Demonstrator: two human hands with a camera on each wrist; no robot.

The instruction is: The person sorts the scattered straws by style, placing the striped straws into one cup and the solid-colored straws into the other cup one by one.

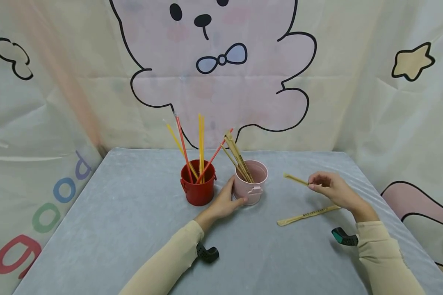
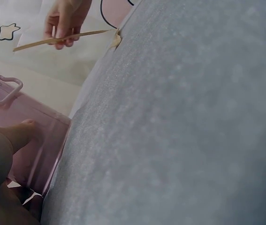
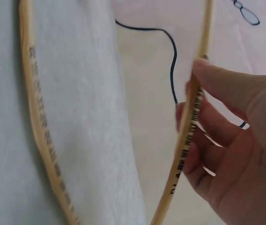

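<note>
My left hand (image 1: 223,201) grips the small pink bucket (image 1: 252,189) low on its side, thumb across the front and fingers round the left. Several tan paper-wrapped straws (image 1: 240,159) lean inside that bucket. To the right, my right hand (image 1: 332,189) pinches another tan paper-wrapped straw (image 3: 187,129) between thumb and fingers, above the table. Dark lettering runs along its wrapper in the right wrist view. Below this hand, one more paper-wrapped straw (image 1: 306,215) lies on the cloth. The left wrist view shows my left thumb (image 2: 18,136) against the pink bucket's wall.
Left of the pink bucket stands a red bucket (image 1: 199,196) holding several yellow and red straws (image 1: 201,143). A grey-blue cloth (image 1: 125,229) covers the table. Behind it hangs a printed curtain (image 1: 221,94). Black devices (image 1: 208,254) sit at both wrists.
</note>
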